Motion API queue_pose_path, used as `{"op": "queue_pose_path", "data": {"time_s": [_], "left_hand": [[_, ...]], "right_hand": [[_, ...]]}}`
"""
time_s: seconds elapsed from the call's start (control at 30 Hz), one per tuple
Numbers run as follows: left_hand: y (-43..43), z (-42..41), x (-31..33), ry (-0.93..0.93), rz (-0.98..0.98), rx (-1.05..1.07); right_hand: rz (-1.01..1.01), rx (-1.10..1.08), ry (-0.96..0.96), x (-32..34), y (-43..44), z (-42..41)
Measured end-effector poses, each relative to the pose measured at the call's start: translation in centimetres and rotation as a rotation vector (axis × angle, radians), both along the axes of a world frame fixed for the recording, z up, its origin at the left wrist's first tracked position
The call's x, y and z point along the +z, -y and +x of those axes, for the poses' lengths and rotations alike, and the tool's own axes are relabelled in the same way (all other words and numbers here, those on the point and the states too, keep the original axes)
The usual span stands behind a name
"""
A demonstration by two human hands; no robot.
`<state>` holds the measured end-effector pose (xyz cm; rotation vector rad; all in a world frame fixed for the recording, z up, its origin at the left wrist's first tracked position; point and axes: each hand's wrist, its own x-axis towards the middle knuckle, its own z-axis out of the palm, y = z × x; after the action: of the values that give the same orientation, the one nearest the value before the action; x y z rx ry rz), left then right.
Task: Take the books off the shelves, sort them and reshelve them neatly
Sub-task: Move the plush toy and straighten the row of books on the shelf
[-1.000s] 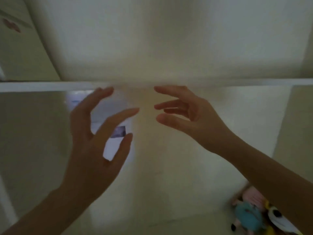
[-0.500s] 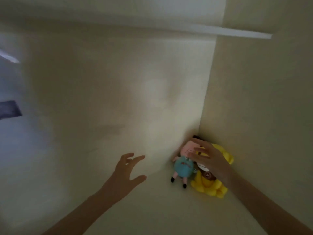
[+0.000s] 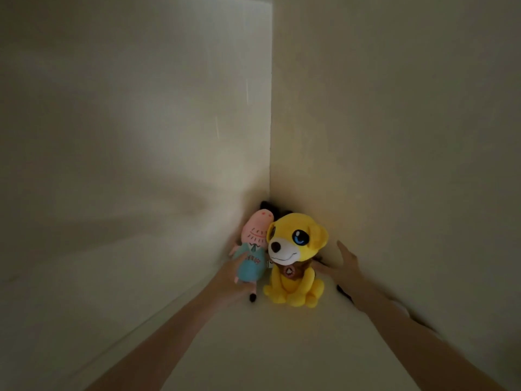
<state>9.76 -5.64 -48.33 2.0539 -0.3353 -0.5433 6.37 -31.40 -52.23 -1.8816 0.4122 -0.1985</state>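
Note:
No book is in view. I look into the back right corner of a cream shelf compartment point(image 3: 282, 351). A pink pig plush in a blue dress point(image 3: 253, 249) leans in the corner, and my left hand point(image 3: 234, 277) grips its body from the left. Beside it a yellow dog plush point(image 3: 296, 261) sits upright. My right hand point(image 3: 348, 266) is at the dog's right side, thumb up, with straight fingers reaching to the dog's back.
A dark plush point(image 3: 265, 206) is wedged behind the two toys, mostly hidden. The back panel point(image 3: 141, 165) stands on the left and the side panel point(image 3: 394, 136) close on the right. Bare shelf floor lies between my forearms.
The view dropped from an upper shelf edge into this corner. Both hands came down and forward; the left took hold of the pig, and the right moved from the top of the toys to the dog's side.

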Motion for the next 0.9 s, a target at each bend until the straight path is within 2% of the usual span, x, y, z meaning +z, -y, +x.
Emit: {"op": "queue_pose_path", "data": {"time_s": [0.07,0.2,0.3,0.5,0.63,0.73,0.83,0.9], "left_hand": [[1.1,1.0,-2.0,-0.078,-0.048,0.017],[2.1,2.4,-6.8,-0.224,-0.064,0.114],[2.7,3.0,-9.2,-0.208,-0.008,0.092],[4.5,4.0,-11.3,-0.193,-0.059,0.067],[5.0,4.5,-13.9,-0.213,-0.115,0.008],[4.7,4.5,-15.7,-0.237,-0.060,-0.010],[4.5,3.7,-13.3,-0.216,-0.035,-0.013],[4.5,3.2,-11.9,-0.253,-0.085,0.012]], "right_hand": [[-0.019,0.035,0.016,-2.1,-0.1,1.0],[0.037,0.111,-0.119,-7.8,0.3,2.7],[0.098,0.079,-0.227,-9.6,-0.5,3.2],[0.218,-0.037,-0.300,-13.0,-1.0,4.5],[0.270,-0.095,-0.233,-14.3,-1.5,5.2],[0.316,-0.122,-0.130,-14.3,-1.9,4.6],[0.450,-0.156,-0.088,-14.4,-2.1,2.9],[0.514,-0.150,-0.072,-14.7,-2.2,1.6]]}}
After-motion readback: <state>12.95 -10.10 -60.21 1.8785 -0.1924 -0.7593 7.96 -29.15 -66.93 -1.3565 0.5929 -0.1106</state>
